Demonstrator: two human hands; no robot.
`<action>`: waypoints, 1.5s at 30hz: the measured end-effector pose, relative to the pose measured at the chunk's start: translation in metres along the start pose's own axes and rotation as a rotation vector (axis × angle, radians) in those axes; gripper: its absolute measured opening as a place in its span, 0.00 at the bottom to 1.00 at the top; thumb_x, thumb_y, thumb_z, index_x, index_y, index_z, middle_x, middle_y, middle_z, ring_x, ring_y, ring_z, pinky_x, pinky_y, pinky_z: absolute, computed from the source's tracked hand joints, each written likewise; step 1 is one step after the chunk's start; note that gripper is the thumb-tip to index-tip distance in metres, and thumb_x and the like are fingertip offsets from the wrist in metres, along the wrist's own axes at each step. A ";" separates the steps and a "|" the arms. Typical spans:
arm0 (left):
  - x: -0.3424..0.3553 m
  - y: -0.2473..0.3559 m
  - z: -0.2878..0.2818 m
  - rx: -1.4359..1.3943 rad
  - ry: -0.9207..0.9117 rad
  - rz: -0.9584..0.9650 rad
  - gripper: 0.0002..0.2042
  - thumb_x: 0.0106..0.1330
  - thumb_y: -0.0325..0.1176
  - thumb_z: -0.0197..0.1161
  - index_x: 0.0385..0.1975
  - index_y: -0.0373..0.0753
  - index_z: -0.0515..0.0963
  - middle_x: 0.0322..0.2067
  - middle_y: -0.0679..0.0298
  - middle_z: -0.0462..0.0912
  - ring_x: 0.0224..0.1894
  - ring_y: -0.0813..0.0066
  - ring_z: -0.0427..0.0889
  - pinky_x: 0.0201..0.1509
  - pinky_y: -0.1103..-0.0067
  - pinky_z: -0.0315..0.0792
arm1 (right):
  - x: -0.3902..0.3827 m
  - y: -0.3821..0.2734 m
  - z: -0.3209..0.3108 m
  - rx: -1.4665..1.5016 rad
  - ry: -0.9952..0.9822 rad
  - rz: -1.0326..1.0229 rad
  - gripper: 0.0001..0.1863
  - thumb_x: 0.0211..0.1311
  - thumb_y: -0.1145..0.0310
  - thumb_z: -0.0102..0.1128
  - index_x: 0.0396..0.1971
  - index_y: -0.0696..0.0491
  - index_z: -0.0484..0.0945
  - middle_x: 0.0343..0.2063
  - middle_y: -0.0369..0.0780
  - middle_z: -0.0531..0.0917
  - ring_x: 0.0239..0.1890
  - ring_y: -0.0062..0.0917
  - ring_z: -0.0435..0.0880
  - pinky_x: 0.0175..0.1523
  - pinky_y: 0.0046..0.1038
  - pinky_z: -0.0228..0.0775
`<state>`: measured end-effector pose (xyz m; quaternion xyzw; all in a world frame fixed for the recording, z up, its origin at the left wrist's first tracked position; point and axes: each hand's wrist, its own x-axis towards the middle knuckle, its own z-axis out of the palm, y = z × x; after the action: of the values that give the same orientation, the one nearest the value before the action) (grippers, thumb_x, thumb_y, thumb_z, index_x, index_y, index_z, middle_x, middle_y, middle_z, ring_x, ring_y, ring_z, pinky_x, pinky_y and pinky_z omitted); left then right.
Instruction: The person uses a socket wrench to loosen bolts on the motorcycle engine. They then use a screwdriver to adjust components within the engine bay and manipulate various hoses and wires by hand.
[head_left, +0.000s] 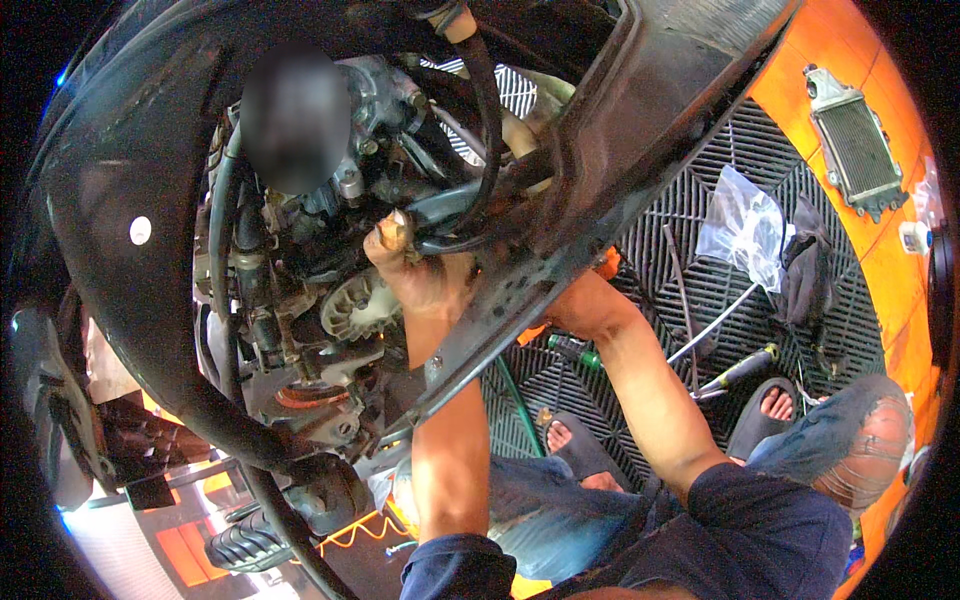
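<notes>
My left hand point(425, 275) reaches up inside the opened underside of a motor scooter, beside a black rubber hose point(450, 205). Its fingers are curled at a small pale, brassy-looking piece point(396, 232), too unclear to name. Just left of that hand sits a finned fan wheel point(358, 308), below the greasy engine parts point(385, 100). My right hand point(585, 305) is partly behind the dark body panel point(590, 200), which hides its fingers. An orange piece point(608, 263) shows beside it, and a green object point(575, 350) lies below it.
The black slatted floor mat point(690, 200) holds a clear plastic bag point(740, 225), a dark cloth-like item point(805, 265), thin rods, and a yellow-and-black-handled screwdriver point(745, 370). A radiator point(857, 140) lies on the orange surface at right. A thick black frame tube point(130, 330) curves along the left.
</notes>
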<state>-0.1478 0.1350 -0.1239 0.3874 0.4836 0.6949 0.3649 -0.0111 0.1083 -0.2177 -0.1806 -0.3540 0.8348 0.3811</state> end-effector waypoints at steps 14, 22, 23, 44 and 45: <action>0.000 -0.001 -0.003 -0.076 -0.059 -0.066 0.19 0.57 0.49 0.62 0.40 0.42 0.76 0.41 0.62 0.81 0.45 0.62 0.78 0.55 0.61 0.70 | -0.003 -0.024 -0.006 0.090 -0.126 -0.059 0.19 0.52 0.75 0.65 0.45 0.62 0.76 0.36 0.39 0.84 0.33 0.24 0.81 0.41 0.26 0.75; 0.004 0.002 -0.007 -0.236 -0.195 -0.227 0.20 0.56 0.49 0.62 0.42 0.42 0.77 0.43 0.62 0.81 0.47 0.62 0.79 0.58 0.61 0.68 | -0.018 -0.031 -0.029 -0.083 -0.173 0.092 0.21 0.54 0.76 0.64 0.49 0.60 0.76 0.42 0.39 0.84 0.43 0.22 0.81 0.51 0.25 0.72; 0.004 0.002 -0.007 -0.256 -0.222 -0.253 0.20 0.56 0.49 0.62 0.42 0.42 0.77 0.43 0.62 0.81 0.47 0.62 0.79 0.59 0.61 0.68 | -0.026 -0.031 -0.032 -0.126 -0.166 0.091 0.20 0.54 0.75 0.64 0.50 0.59 0.76 0.42 0.38 0.84 0.44 0.22 0.80 0.52 0.25 0.71; -0.024 -0.012 0.033 -0.298 -0.088 -0.055 0.23 0.68 0.51 0.51 0.56 0.42 0.69 0.49 0.62 0.77 0.51 0.64 0.76 0.60 0.67 0.66 | -0.134 -0.082 -0.107 -1.321 0.335 0.447 0.13 0.50 0.64 0.68 0.36 0.52 0.83 0.31 0.46 0.85 0.35 0.37 0.84 0.45 0.35 0.72; -0.016 -0.024 0.013 -0.205 -0.059 -0.028 0.22 0.69 0.49 0.51 0.56 0.42 0.69 0.49 0.63 0.77 0.51 0.64 0.76 0.60 0.67 0.66 | -0.131 -0.070 -0.114 -1.392 0.338 0.457 0.14 0.49 0.63 0.68 0.37 0.51 0.83 0.32 0.47 0.84 0.36 0.39 0.83 0.46 0.36 0.72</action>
<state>-0.1257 0.1320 -0.1465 0.3614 0.4043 0.7239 0.4264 0.1746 0.0923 -0.2404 -0.5744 -0.6904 0.4374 0.0454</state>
